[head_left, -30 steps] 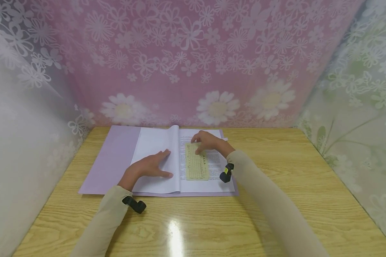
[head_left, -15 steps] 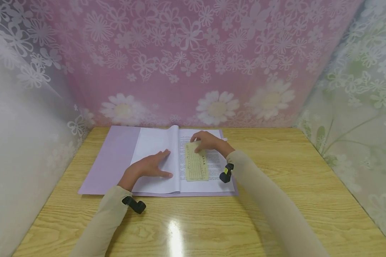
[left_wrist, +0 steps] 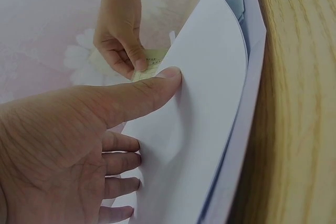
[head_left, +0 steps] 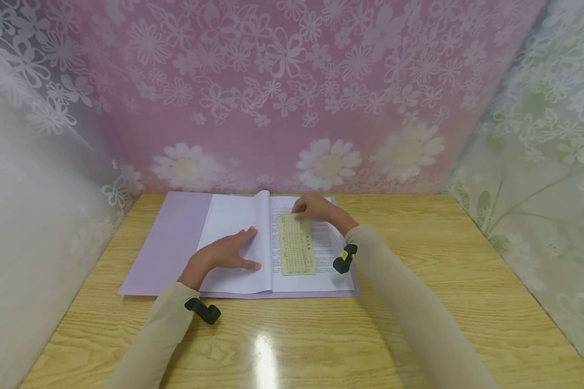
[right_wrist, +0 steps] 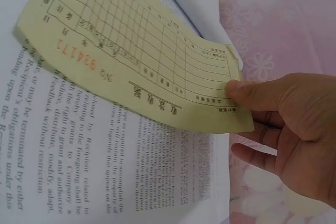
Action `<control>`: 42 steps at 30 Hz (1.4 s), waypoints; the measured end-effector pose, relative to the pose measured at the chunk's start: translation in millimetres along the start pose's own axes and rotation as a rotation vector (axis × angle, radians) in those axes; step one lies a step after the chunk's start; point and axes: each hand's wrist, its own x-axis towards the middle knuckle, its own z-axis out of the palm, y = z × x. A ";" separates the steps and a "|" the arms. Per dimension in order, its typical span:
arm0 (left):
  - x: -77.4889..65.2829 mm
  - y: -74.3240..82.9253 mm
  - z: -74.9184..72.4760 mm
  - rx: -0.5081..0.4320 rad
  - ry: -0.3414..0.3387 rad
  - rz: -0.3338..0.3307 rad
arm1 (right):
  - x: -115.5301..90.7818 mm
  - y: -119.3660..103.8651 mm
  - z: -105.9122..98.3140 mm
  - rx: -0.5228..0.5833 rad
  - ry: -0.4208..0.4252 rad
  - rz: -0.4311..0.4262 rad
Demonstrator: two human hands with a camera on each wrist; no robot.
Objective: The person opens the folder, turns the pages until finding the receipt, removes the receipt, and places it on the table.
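A purple folder (head_left: 177,237) lies spread on the table with printed white pages (head_left: 327,275) on its right side. My left hand (head_left: 229,249) rests with straight, spread fingers on the turned-over white sheets (head_left: 264,243), which curl up along the middle; in the left wrist view its thumb and fingertips press the paper. My right hand (head_left: 316,208) pinches the far end of a yellow printed receipt slip (head_left: 297,251) between thumb and fingers. In the right wrist view the receipt slip (right_wrist: 152,61) bows up over the printed page (right_wrist: 63,145), a red number showing on it.
The wood-grain table (head_left: 418,243) stretches to the right and front of the folder. Behind it stands a pink floral curtain (head_left: 272,108), with pale floral cloth (head_left: 540,178) along the right side. Black camera mounts (head_left: 204,310) sit on both wrists.
My right hand has shifted slightly away from me, its grip moving from over the slip to its far edge. The left hand and folder stay where they were.
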 end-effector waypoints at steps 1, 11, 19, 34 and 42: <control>0.0 -0.2 0.0 0.002 0.000 0.001 | -0.6 -0.1 -2.1 -0.004 0.002 -0.005; 0.8 -0.1 1.2 0.006 0.005 0.004 | -8.8 3.7 -22.6 0.065 -0.003 0.000; 2.2 -1.7 2.4 0.008 0.006 0.008 | -20.6 7.9 -36.2 0.126 -0.024 0.042; -0.8 1.3 1.0 -0.010 0.004 0.011 | -46.7 5.4 -69.3 0.343 -0.026 0.093; 0.6 -0.2 1.7 -0.007 0.006 0.007 | -64.6 16.2 -89.6 0.472 0.035 0.137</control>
